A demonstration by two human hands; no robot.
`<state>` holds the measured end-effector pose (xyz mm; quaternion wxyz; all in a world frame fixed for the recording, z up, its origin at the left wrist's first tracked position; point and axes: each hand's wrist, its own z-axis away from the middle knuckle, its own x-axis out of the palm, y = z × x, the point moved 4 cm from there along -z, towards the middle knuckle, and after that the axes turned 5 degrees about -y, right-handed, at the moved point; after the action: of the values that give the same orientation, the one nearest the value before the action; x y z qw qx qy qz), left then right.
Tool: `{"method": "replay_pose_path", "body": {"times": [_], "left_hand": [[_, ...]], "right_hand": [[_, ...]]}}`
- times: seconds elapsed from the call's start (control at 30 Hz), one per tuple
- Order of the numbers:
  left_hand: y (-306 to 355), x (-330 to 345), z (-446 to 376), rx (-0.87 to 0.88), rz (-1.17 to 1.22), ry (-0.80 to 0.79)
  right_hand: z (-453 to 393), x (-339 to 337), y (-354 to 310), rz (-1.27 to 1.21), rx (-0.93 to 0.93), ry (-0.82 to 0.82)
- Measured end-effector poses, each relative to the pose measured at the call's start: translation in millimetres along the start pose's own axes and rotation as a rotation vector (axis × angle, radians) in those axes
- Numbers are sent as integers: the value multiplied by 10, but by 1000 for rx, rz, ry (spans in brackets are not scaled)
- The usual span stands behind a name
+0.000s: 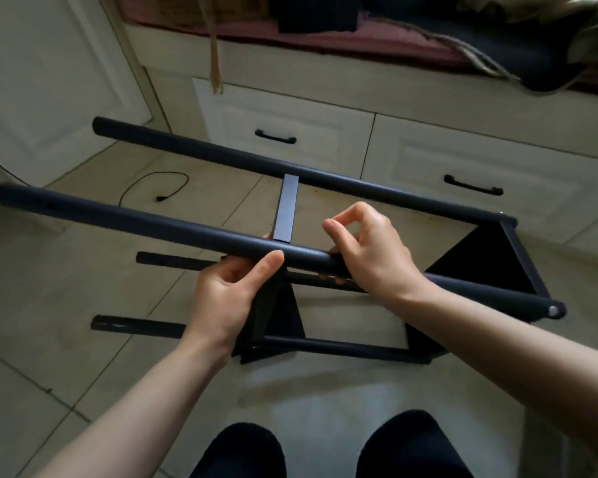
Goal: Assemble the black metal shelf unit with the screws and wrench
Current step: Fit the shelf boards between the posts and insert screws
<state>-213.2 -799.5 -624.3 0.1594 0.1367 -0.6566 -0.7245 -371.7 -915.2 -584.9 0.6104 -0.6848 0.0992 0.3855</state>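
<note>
Up close, the black shelf frame [359,270] lies on its side on the tiled floor [66,305]; no writing is legible. Left hand [228,291] grips the near tube [135,222] at six o'clock; right hand [370,253], thumb and forefinger pinched together, rests on the tube beside it.

The shelf frame's tubes [173,229] were smooth black metal with a soft satin sheen. The floor tiles [66,257] looked glazed and pale, and the drawer fronts [290,119] were matt cream-painted.
</note>
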Motion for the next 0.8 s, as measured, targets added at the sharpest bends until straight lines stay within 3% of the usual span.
{"method": "replay_pose_path", "body": {"times": [0.33,0.5,0.6,0.8], "left_hand": [[-430,-36,71,-73,173,119],[-385,1,88,-74,158,95],[-222,-32,136,-59,-110,100],[297,-173,303,127,-1110,311]], "right_hand": [[-17,201,71,108,11,-70],[-10,180,77,75,-20,-90],[2,173,77,85,-27,-107],[44,210,89,87,-38,-159]]}}
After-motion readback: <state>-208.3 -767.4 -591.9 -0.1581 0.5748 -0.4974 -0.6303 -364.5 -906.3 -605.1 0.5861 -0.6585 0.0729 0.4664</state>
